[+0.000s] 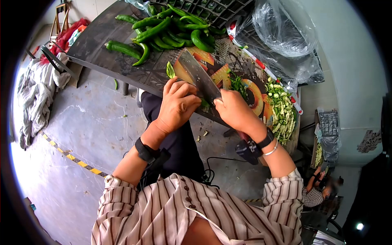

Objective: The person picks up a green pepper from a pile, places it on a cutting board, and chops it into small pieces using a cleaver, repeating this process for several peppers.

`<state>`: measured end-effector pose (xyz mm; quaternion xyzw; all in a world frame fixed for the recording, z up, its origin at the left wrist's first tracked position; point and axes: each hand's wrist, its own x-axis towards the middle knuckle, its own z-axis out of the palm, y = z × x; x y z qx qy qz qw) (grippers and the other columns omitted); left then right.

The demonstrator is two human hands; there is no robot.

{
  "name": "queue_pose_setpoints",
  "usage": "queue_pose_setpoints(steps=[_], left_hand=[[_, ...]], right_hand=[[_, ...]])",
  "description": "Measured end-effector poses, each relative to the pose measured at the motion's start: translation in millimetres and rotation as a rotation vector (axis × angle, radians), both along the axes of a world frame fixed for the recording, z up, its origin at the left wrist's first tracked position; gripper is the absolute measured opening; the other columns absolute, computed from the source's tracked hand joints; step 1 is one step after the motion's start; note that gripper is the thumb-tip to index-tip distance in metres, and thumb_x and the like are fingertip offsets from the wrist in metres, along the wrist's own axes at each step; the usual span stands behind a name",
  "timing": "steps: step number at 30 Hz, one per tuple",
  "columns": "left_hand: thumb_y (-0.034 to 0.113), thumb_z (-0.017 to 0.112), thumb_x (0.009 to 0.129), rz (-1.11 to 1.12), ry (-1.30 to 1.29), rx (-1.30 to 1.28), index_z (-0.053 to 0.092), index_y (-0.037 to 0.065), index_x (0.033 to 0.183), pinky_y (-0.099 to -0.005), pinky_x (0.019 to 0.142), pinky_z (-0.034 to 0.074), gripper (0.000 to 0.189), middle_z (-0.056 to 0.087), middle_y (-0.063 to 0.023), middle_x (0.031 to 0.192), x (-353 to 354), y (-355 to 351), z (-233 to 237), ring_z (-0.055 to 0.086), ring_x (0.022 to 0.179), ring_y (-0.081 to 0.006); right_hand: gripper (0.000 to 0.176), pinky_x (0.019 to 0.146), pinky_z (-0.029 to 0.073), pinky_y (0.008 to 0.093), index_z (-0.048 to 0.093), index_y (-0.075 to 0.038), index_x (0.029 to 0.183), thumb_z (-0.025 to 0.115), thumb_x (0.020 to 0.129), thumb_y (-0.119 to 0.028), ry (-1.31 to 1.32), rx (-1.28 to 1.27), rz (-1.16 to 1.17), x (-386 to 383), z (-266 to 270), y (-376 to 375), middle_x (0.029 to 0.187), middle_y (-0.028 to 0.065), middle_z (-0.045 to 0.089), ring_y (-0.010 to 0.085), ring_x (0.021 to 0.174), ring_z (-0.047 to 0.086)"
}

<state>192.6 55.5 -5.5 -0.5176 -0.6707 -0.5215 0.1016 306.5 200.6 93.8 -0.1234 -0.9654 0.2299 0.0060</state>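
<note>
My right hand (237,110) is wrapped around the handle of a cleaver (200,76), whose broad blade slants up and left over a patterned orange board (223,75). Close to the blade's left side, my left hand (178,98) has its fingers curled down on a green pepper. A cut pepper piece (170,70) with its pale inside showing pokes out past the fingertips; the rest is mostly hidden by the hand. Thin green pepper strips (238,84) lie just right of the blade. Farther right is a heap of chopped pepper (283,114) with pale seedy bits.
Whole green peppers (159,34) are piled on the dark table (96,47). A black crate (204,10) and clear plastic bags (281,28) stand behind. A red-and-white strip (265,69) edges the board. Another person (320,188) sits at the far right.
</note>
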Motion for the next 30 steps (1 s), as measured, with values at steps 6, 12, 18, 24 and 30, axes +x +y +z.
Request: queue_pose_setpoints(steps=[6, 12, 18, 24, 30], left_hand=[[0.014, 0.076, 0.069, 0.018, 0.011, 0.018, 0.069, 0.016, 0.08, -0.0466, 0.107, 0.031, 0.013, 0.057, 0.0011, 0.091, 0, 1, -4, 0.053, 0.099, -0.0216], [0.013, 0.076, 0.069, 0.002, -0.016, 0.017, 0.069, 0.016, 0.08, -0.046, 0.107, 0.031, 0.013, 0.056, 0.0015, 0.09, 0, 1, -4, 0.053, 0.098, -0.0212], [0.013, 0.074, 0.069, -0.002, -0.048, 0.021, 0.067, 0.016, 0.079, -0.0455, 0.108, 0.029, 0.013, 0.055, 0.0023, 0.093, 0, -1, -6, 0.052, 0.104, -0.0198], [0.013, 0.075, 0.068, -0.006, -0.044, 0.001, 0.067, 0.016, 0.079, -0.0458, 0.107, 0.03, 0.014, 0.055, 0.0019, 0.092, 0, -1, -2, 0.053, 0.101, -0.0205], [0.013, 0.076, 0.067, 0.004, -0.029, 0.011, 0.068, 0.015, 0.078, -0.0465, 0.107, 0.031, 0.014, 0.058, 0.0013, 0.093, 0, 1, -3, 0.054, 0.1, -0.022]], right_hand=[[0.022, 0.064, 0.046, 0.0491, 0.052, 0.009, 0.078, 0.057, 0.085, -0.011, -0.039, -0.12, -0.139, -8, 10, 4, 0.074, 0.0311, 0.056, 0.049, 0.075, 0.056], [0.023, 0.064, 0.046, 0.0485, 0.053, 0.009, 0.08, 0.058, 0.085, -0.013, -0.138, -0.094, -0.136, 11, 26, -6, 0.075, 0.0318, 0.056, 0.0496, 0.077, 0.057], [0.021, 0.064, 0.045, 0.0493, 0.052, 0.008, 0.08, 0.057, 0.085, -0.012, -0.207, -0.117, -0.133, 10, 24, -9, 0.074, 0.0309, 0.056, 0.0494, 0.077, 0.056], [0.02, 0.066, 0.046, 0.0494, 0.052, 0.008, 0.08, 0.057, 0.084, -0.01, -0.125, -0.059, -0.035, 0, 17, -9, 0.076, 0.031, 0.057, 0.0486, 0.077, 0.057], [0.019, 0.067, 0.047, 0.0503, 0.053, 0.007, 0.078, 0.058, 0.083, -0.011, -0.088, -0.015, -0.043, -2, 7, -6, 0.075, 0.03, 0.058, 0.0475, 0.076, 0.058]])
